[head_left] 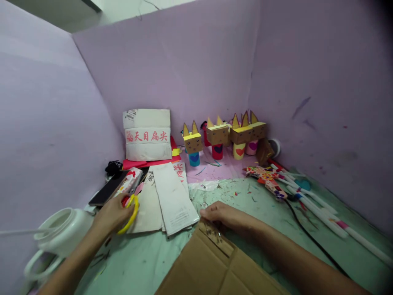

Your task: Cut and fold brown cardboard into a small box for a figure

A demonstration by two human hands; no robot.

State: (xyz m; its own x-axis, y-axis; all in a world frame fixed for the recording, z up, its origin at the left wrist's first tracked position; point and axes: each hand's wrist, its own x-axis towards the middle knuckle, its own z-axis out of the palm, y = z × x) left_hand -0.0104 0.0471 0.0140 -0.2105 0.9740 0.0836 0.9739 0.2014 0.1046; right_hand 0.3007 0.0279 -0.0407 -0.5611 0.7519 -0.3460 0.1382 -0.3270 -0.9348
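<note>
My left hand (112, 215) is closed round a pair of scissors (130, 211) with yellow and red handles, at the left of the green mat. My right hand (222, 215) rests with curled fingers on the far edge of a flattened brown cardboard box (211, 262) that lies in front of me. Between the two hands lie white folded card pieces (172, 198), overlapping one another.
Cardboard cat-like figures (222, 139) on coloured tubes stand at the back wall. A white box with red characters (147, 135) sits on red paper. A phone (107, 188), a white plastic jar (63, 229), white sticks (319, 209), a black cable (310, 237) and patterned paper (267, 178) lie around.
</note>
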